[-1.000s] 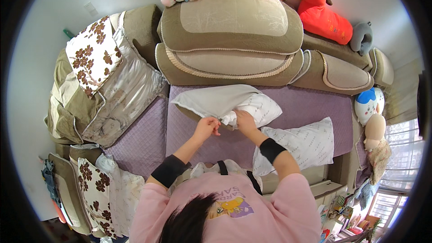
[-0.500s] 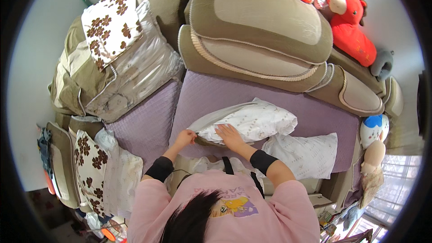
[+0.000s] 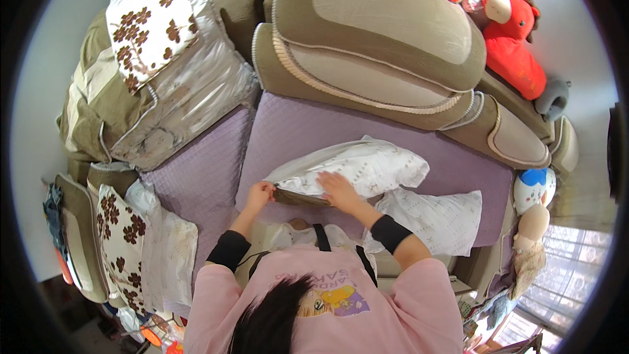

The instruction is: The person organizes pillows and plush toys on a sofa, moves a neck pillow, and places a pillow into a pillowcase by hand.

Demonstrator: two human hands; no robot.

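Observation:
A white pillow [image 3: 377, 164] with a faint small print and a plain greyish-white left part lies across the purple quilted seat cover [image 3: 314, 118] in front of me. Along its near edge an olive-brown strip of fabric [image 3: 295, 197] shows. My left hand [image 3: 262, 193] is closed, its fingers pinching the left corner where the white and brown fabric meet. Flat on top of the pillow near its front edge, my right hand [image 3: 339, 191] rests with fingers spread. Just right of it lies a second white printed pillow [image 3: 439, 219], close to my right forearm.
Big olive-and-beige sofa cushions [image 3: 373, 26] stand along the back. A heap of bagged bedding with a flowered cloth [image 3: 152, 26] sits far left, and a flowered cushion [image 3: 121, 249] leans nearer. A red plush horse [image 3: 514, 52] and other soft toys line the right side.
My left hand and the pillow's left end have shifted slightly left and up, and more brown fabric shows under the front edge. My right hand's fingers are more spread. The whole view has shifted a little.

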